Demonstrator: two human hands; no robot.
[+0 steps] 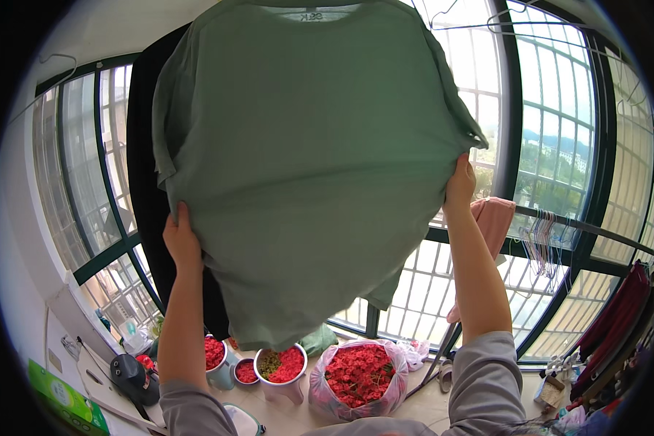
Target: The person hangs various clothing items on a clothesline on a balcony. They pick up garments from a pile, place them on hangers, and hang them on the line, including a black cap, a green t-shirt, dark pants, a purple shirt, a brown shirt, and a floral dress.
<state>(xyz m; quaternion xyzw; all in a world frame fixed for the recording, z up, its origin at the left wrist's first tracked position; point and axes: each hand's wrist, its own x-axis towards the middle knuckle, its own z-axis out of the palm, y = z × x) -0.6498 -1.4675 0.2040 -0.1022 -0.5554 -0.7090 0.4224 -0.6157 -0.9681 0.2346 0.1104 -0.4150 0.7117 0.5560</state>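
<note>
A grey-green T-shirt point(316, 152) hangs spread out in front of me, its neckline at the top of the view. My left hand point(182, 240) grips its left side edge, thumb pointing up. Higher on the opposite side, below the sleeve, my right hand point(460, 182) pinches the other edge. The cloth is pulled taut between both hands, with creases running across it, and its hem droops toward the lower middle. A black garment point(147, 163) hangs behind it on the left. What holds the shirt at the top is out of view.
Below stand a plastic bag of red flowers point(359, 376) and a white bucket point(280, 379) of red and greenish material. A rail on the right bears a pink cloth point(493, 218) and several hangers point(542, 245). Barred windows point(556, 120) surround me. A black cap point(133, 379) lies lower left.
</note>
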